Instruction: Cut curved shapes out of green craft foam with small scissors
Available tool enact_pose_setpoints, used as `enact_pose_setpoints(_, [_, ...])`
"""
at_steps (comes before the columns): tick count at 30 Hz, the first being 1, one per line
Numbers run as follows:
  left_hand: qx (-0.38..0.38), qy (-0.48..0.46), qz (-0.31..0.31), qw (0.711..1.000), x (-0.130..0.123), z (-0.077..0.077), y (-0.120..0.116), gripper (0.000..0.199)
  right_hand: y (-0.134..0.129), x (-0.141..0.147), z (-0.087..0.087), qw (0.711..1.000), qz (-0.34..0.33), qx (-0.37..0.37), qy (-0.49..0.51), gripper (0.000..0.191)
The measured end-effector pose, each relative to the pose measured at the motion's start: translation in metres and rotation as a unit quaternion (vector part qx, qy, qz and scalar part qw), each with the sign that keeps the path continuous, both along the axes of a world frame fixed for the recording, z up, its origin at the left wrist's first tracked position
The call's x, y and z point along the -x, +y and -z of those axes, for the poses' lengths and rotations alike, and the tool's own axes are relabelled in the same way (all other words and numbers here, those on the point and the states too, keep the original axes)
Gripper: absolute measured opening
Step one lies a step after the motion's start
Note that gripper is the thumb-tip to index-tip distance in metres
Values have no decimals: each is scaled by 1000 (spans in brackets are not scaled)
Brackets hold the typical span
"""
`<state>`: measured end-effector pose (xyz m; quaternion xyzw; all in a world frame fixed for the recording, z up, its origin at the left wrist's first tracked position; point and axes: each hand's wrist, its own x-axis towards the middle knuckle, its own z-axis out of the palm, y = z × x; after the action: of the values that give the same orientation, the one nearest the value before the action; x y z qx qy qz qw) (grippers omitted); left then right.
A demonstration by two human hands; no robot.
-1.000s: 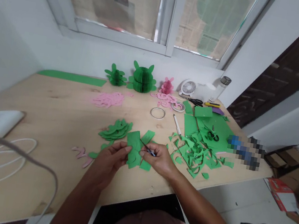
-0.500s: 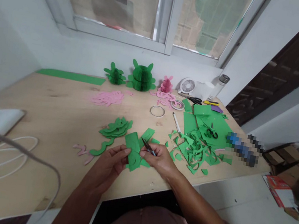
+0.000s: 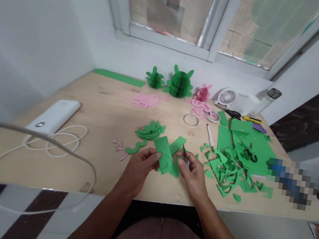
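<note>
My left hand (image 3: 142, 167) pinches the lower left edge of a green paper piece (image 3: 162, 149) that has curved lines on it. Small dark-bladed scissors (image 3: 184, 153) are in my right hand (image 3: 194, 176), their tips pointing up and away from me. Between the hands, another green paper strip (image 3: 177, 144) lies partly behind the held piece. Just beyond my left hand are a stack of green curved cutouts (image 3: 150, 130) and a single wavy green strip (image 3: 135, 147), with small pink curls (image 3: 120, 147) at its left.
Green scraps (image 3: 226, 170) and green sheets (image 3: 254, 152) cover the right side. Honeycomb paper figures (image 3: 179, 85), a fan (image 3: 227, 96) and a bottle (image 3: 266, 102) stand at the back. A white device (image 3: 55, 117) with a cable (image 3: 78, 138) lies left.
The view has turned left, so the table's contents sit further right. My right hand and the scissors have drawn slightly away from the held paper, and the scissors point more upward.
</note>
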<state>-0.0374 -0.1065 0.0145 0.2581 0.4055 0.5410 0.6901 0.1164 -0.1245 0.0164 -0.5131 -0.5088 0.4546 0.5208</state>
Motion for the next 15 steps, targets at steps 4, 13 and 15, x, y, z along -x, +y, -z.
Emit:
enact_pose_setpoints(4, [-11, 28, -12, 999, 3, -2, 2, 18, -16, -1, -2, 997, -67, 30, 26, 39])
enact_pose_setpoints(13, [8, -27, 32, 999, 7, -2, 3, 20, -23, 5, 3, 992, -107, 70, 6, 43])
enact_pose_setpoints(15, [10, -42, 55, 998, 7, -3, 2, 19, -23, 5, 5, 992, -107, 67, 4, 44])
